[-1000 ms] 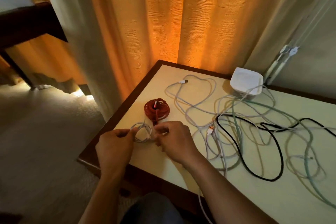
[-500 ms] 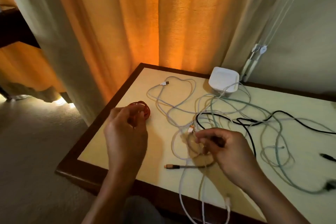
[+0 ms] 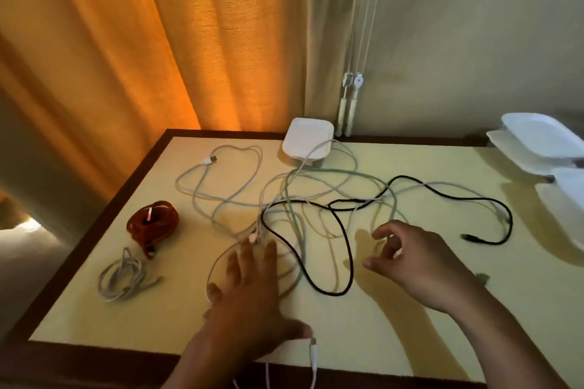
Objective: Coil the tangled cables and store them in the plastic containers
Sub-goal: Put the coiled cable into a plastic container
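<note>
Since the earlier frame, left hand (image 3: pixel 249 294) had left the coiled red braided cable (image 3: pixel 152 224) and lay flat, fingers spread, on the tangled white, green and black cables (image 3: pixel 303 208). Right hand (image 3: pixel 407 257) hovered half-curled, holding nothing. Small coiled grey cable (image 3: pixel 121 276) lay beside the red coil; white plastic containers (image 3: pixel 543 142) sat at the cream table's (image 3: pixel 395 335) far right.

Red coil (image 3: pixel 152 223), black cable (image 3: pixel 335 257), white cables (image 3: pixel 218 186), pale green cable (image 3: pixel 331 172), cream surface (image 3: pixel 363 331) with brown border, orange curtain (image 3: pixel 196 41).

Single head-worn camera looks forward and down, close over the table (image 3: pixel 395 341).
</note>
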A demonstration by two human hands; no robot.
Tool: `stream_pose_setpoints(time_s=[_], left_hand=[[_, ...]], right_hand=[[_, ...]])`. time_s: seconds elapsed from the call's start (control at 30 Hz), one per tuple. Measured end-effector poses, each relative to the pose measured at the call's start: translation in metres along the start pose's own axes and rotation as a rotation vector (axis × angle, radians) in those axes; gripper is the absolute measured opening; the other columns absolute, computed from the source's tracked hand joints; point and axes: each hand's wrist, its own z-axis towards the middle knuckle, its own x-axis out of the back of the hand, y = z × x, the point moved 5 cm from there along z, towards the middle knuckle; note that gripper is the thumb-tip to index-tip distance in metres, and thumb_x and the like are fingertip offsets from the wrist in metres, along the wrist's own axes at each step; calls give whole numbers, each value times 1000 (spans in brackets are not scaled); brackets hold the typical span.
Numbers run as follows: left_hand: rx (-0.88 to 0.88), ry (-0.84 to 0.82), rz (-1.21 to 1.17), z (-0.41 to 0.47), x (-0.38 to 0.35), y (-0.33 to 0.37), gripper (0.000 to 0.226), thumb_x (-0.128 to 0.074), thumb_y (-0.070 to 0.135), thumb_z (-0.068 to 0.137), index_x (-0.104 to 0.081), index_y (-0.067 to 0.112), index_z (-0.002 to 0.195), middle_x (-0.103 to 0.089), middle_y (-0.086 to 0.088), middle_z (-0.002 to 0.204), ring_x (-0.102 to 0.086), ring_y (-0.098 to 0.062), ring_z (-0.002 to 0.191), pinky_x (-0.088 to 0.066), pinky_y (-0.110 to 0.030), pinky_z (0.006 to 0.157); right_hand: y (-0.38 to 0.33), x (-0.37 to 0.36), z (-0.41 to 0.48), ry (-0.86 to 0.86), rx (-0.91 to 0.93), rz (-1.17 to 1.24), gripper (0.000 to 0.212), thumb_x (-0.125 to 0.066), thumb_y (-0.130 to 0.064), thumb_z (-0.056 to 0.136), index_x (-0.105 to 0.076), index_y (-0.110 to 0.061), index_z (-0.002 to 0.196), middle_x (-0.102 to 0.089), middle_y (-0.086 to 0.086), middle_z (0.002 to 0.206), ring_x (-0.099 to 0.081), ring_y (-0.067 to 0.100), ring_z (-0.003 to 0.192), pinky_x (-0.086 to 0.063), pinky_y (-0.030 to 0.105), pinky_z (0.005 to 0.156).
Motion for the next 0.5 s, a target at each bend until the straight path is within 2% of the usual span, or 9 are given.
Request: stream_pose_setpoints(time_s=[0.07, 0.13, 0.2, 0.27, 0.33, 0.4, 0.47, 0.5], left_hand=[[31, 90, 2, -3, 3, -5, 134, -75, 71, 73, 23, 37, 157, 29, -5, 166, 15, -35, 156, -12, -59, 122], [2, 213, -16, -5, 14, -1, 120, -74, 69, 76, 6, 37, 159, 8, -5, 166, -1, -33, 154, -19, -52, 121], [-47, 343, -12, -9, 27, 6, 106, -72, 67, 79, -7, 36, 157, -7, -2, 159, -14, -29, 148, -27, -47, 118], [-7, 414, 8, -17, 36, 7, 105, -69, 73, 77, -10, 32, 154, -15, -3, 149, -23, -28, 140, -36, -48, 110], [129, 333, 47, -25, 36, -3, 119, -67, 82, 70, -3, 23, 151, -17, -11, 143, -34, -33, 136, -46, -51, 102], [256, 146, 48, -29, 25, -16, 139, -71, 85, 62, 9, 15, 152, -18, -18, 145, -43, -39, 135, -48, -50, 103], [291, 25, 37, -29, 15, -22, 147, -78, 79, 62, 15, 10, 154, -21, -21, 146, -47, -40, 134, -47, -45, 105], [277, -5, 15, -28, 13, -22, 144, -81, 73, 64, 10, 9, 154, -23, -20, 144, -48, -38, 132, -47, -41, 104]], right_hand=[[6, -4, 1, -69, -32, -3, 48, -82, -45, 80, -60, -31, 120, -67, -10, 91, -65, 4, 79, -43, 18, 61], [7, -8, 1, -120, -35, 12, 49, -83, -46, 78, -60, -29, 118, -67, -9, 93, -67, 8, 80, -47, 22, 64], [7, -9, 0, -134, -39, 56, 44, -85, -43, 77, -63, -28, 113, -67, -7, 93, -68, 12, 81, -53, 28, 68], [8, -6, -1, -109, -45, 111, 37, -86, -40, 76, -66, -26, 103, -68, -4, 92, -69, 15, 80, -58, 34, 70], [10, -2, -1, -71, -39, 123, 30, -87, -37, 76, -68, -26, 96, -69, -4, 90, -69, 16, 78, -59, 34, 68], [15, 1, -1, -43, -39, 112, 25, -87, -35, 77, -69, -27, 92, -69, -5, 89, -69, 15, 76, -57, 32, 66], [20, 5, 0, -11, -56, 108, 22, -87, -34, 78, -69, -28, 90, -69, -5, 88, -69, 14, 75, -54, 29, 65], [21, 6, 0, 3, -68, 112, 21, -86, -33, 78, -69, -28, 89, -69, -5, 88, -70, 13, 73, -53, 28, 64]])
